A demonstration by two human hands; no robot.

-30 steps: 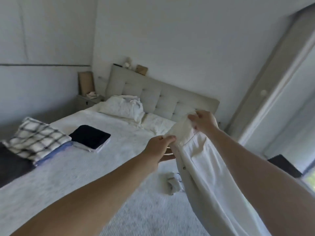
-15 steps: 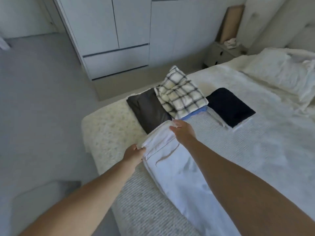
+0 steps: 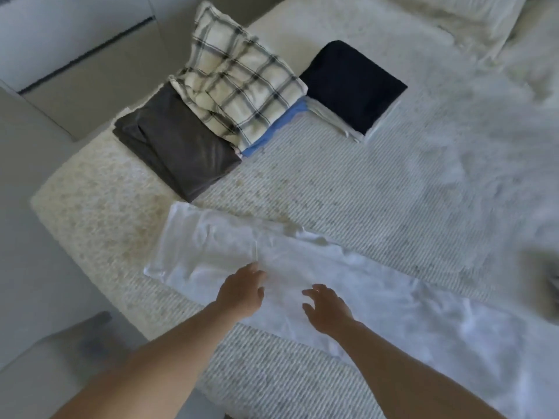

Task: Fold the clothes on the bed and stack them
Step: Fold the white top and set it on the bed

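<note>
White trousers point(image 3: 302, 267) lie flat and lengthwise across the near part of the bed point(image 3: 348, 182), waistband toward the left. My left hand point(image 3: 242, 291) hovers over or touches the cloth near its near edge, fingers relaxed. My right hand point(image 3: 326, 306) is just right of it above the trousers, fingers spread and holding nothing. Farther back sit folded clothes: a dark grey piece point(image 3: 175, 146), a plaid piece point(image 3: 239, 83) lying on a blue one point(image 3: 272, 131), and a navy piece point(image 3: 354, 83) on a white one.
The bed's left corner and foot edge point(image 3: 75, 213) drop to a grey floor point(image 3: 36, 297). Pillows point(image 3: 453, 13) lie at the far right. A dark object point(image 3: 553, 285) shows at the right frame edge.
The trousers went from hanging in both hands to lying flat on the bed. Both hands have let go of the waistband and moved back toward the middle of the cloth.
</note>
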